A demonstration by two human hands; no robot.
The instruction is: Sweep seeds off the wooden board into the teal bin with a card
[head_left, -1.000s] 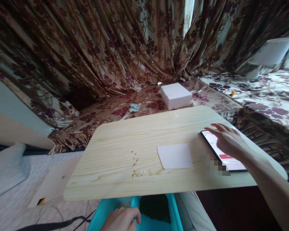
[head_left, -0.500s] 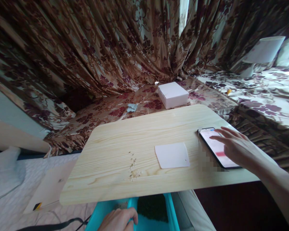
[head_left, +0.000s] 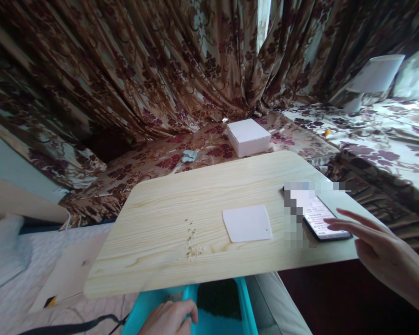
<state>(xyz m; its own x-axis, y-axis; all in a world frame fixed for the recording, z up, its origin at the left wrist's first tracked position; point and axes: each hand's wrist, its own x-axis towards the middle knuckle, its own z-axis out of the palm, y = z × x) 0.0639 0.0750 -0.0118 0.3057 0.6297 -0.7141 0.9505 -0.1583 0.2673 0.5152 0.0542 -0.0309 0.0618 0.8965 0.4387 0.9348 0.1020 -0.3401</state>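
A smartphone (head_left: 323,223) lies at the right side of the wooden tabletop (head_left: 153,200), its lit screen showing lines of text and its upper part blurred by pixelation. My right hand (head_left: 380,239) is beside it with fingers stretched apart, the fingertips over the lower screen; whether they touch it I cannot tell. Below the table's front edge, my left hand (head_left: 171,318) rests over a turquoise two-part tray (head_left: 244,302) with its fingers curled in. What those fingers hold, if anything, is hidden. Dark green material (head_left: 218,300) fills part of the tray's right compartment.
A white card (head_left: 247,224) lies mid-table, with small crumbs or seeds (head_left: 192,249) to its left. Behind the table are a white box (head_left: 248,137) and a light cloth (head_left: 189,156). A lamp (head_left: 379,72) stands far right.
My right hand has drawn back right and down across the phone. The screen has changed from a pinkish page to lines of text. My left hand stays curled over the tray.
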